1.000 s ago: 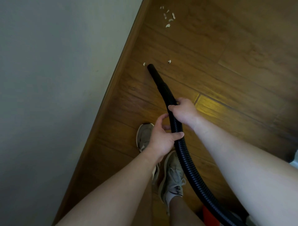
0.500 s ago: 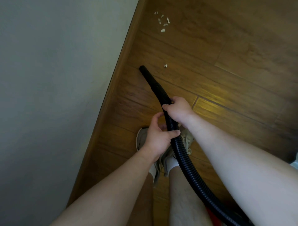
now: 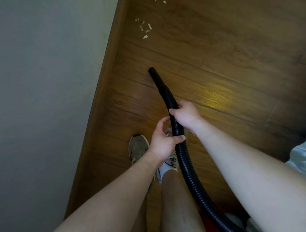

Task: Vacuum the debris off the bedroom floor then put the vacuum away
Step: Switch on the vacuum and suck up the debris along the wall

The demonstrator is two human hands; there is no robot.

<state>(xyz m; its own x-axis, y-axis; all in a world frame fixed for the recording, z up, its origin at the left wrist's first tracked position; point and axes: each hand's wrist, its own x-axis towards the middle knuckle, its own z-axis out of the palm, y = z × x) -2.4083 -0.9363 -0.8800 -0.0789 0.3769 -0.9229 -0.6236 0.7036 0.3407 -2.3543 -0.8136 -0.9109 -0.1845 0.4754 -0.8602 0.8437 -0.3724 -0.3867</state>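
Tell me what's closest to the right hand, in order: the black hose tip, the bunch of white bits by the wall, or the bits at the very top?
From the right hand, in the head view:
1. black hose tip, just ahead, slightly left.
2. bunch of white bits, farther ahead beside the baseboard.
3. bits at the top edge, farthest ahead.

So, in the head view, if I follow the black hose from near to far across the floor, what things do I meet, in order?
Along the hose, near to far: left hand → right hand → nozzle → debris pile → far scraps at the top edge.
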